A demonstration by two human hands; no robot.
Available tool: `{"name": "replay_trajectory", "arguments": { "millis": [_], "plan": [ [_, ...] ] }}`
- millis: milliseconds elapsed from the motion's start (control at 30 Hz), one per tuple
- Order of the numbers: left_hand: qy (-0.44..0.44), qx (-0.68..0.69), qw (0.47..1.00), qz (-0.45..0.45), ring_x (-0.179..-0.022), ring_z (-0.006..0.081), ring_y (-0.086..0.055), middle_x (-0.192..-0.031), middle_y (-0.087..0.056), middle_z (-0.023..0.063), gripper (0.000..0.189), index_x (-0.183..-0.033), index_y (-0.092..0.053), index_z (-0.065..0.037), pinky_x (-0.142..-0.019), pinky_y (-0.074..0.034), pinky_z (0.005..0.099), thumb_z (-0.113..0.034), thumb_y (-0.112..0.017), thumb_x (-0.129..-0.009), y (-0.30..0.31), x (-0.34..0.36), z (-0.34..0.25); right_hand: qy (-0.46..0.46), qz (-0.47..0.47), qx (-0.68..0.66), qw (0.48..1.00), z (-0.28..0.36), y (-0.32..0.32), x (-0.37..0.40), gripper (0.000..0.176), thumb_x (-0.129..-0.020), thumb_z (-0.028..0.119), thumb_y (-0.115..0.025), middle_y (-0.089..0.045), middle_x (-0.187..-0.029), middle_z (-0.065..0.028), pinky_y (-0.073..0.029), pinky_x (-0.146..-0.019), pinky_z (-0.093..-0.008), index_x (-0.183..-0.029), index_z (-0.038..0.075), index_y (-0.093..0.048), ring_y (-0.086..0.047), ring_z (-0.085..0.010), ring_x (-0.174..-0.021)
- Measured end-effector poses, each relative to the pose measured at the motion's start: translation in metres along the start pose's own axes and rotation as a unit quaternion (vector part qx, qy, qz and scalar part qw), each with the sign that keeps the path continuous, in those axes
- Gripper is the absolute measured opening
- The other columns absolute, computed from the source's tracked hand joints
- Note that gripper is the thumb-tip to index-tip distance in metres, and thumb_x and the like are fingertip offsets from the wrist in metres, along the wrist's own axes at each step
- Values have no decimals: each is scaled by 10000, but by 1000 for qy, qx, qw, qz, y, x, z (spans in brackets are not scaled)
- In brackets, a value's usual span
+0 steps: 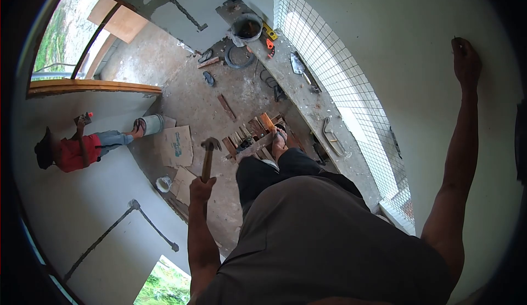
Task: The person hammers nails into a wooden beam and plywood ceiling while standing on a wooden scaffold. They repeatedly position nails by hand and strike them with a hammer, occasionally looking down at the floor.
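Note:
My left hand [202,189] is wrapped round the wooden handle of a hammer [208,161]. The hammer's head points up and away from me, over the floor. High on the right, my right hand [466,62] is raised against the pale wall [425,36], its fingers pinched together at the surface. Whatever lies between those fingertips is too small to make out. Below me, my sandalled foot [279,138] rests on or beside a pile of wood pieces [247,150].
A concrete ledge [307,104] carries a bucket [247,26], a yellow level [269,31] and a trowel [297,63]. A wire-mesh opening [340,69] borders it. At left, a co-worker in a red shirt [77,154] stands on an upturned bucket [151,125]. Cardboard [177,147] lies on the floor.

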State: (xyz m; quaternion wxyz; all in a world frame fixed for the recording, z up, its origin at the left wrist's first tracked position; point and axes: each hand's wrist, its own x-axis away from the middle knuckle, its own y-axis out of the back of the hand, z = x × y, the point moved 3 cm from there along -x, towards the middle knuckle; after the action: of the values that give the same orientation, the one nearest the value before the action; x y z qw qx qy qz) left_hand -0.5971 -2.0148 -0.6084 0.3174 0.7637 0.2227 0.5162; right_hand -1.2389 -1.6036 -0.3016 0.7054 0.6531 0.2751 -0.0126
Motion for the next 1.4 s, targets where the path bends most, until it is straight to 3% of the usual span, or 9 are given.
{"name": "replay_trajectory", "arguments": {
  "millis": [267, 433, 733, 767, 867, 933, 1133, 1367, 1400],
  "plan": [
    [-91, -53, 992, -67, -746, 403, -622, -706, -615, 227, 439, -758, -627, 14, -659, -485, 482, -395, -757, -665, -23, -39, 8, 54, -76, -55, 994, -10, -12, 5, 203, -840, 249, -656, -674, -798, -119, -504, -666, -332, -871, 50, -682, -645, -232, -682],
    [-91, 42, 994, -34, -679, 331, -620, -717, -650, 170, 418, -846, -653, 15, -635, -487, 423, -382, -727, -735, -26, -60, -6, -94, -26, -226, 969, 32, 26, 7, 187, -782, 210, -646, -661, -722, -87, -471, -634, -297, -832, 33, -682, -599, -148, -635],
    [-260, -17, 965, 11, -741, 394, -626, -747, -642, 212, 434, -823, -641, -20, -652, -489, 444, -440, -717, -743, 62, -113, -186, 22, -135, -393, 909, 141, 143, -175, 221, -791, 210, -662, -652, -770, -62, -473, -643, -287, -888, 12, -678, -569, -119, -696],
    [-283, -15, 959, 9, -742, 396, -625, -749, -642, 213, 434, -822, -639, -23, -651, -489, 445, -443, -715, -745, 68, -119, -201, 25, -145, -409, 901, 158, 162, -199, 226, -796, 169, -659, -659, -848, -69, -468, -770, -290, -934, -9, -671, -584, -134, -803],
    [-328, -18, 942, -68, -660, 361, -654, -635, -615, 222, 413, -694, -613, 33, -595, -501, 451, -348, -772, -675, 98, -141, -263, 34, -220, -359, 906, 184, 196, -268, 225, -791, 155, -653, -650, -820, -76, -473, -630, -295, -955, 2, -669, -573, -126, -699],
    [-389, 28, 920, -43, -712, 353, -646, -721, -649, 161, 399, -830, -572, -30, -641, -504, 451, -371, -750, -726, 152, -129, -327, 20, -260, -313, 913, 191, 211, -302, 213, -801, 158, -640, -646, -819, -75, -471, -629, -296, -948, 6, -666, -571, -127, -700],
    [-657, -52, 691, -296, -614, 374, -591, -711, -574, 147, 311, -929, -513, -59, -524, -468, 459, -309, -658, -814, 319, -61, -497, -46, -289, -228, 929, 177, 219, -369, 186, -832, 167, -599, -632, -816, -70, -462, -625, -301, -926, 17, -656, -565, -129, -704],
    [-729, -120, 445, -506, -642, 272, -615, -754, -574, 101, 292, -979, -492, -71, -577, -503, 410, -325, -595, -877, 425, 20, -645, -69, -287, -208, 932, 167, 217, -392, 178, -867, 177, -552, -617, -813, -64, -453, -621, -307, -902, 29, -645, -558, -131, -708],
    [-706, -147, 462, -516, -654, 262, -623, -755, -575, 96, 296, -993, -488, -87, -574, -511, 401, -354, -567, -890, 438, 27, -667, -71, -287, -208, 932, 166, 217, -393, 179, -872, 178, -545, -614, -812, -64, -451, -620, -307, -898, 31, -643, -557, -132, -709]
  ]
}}
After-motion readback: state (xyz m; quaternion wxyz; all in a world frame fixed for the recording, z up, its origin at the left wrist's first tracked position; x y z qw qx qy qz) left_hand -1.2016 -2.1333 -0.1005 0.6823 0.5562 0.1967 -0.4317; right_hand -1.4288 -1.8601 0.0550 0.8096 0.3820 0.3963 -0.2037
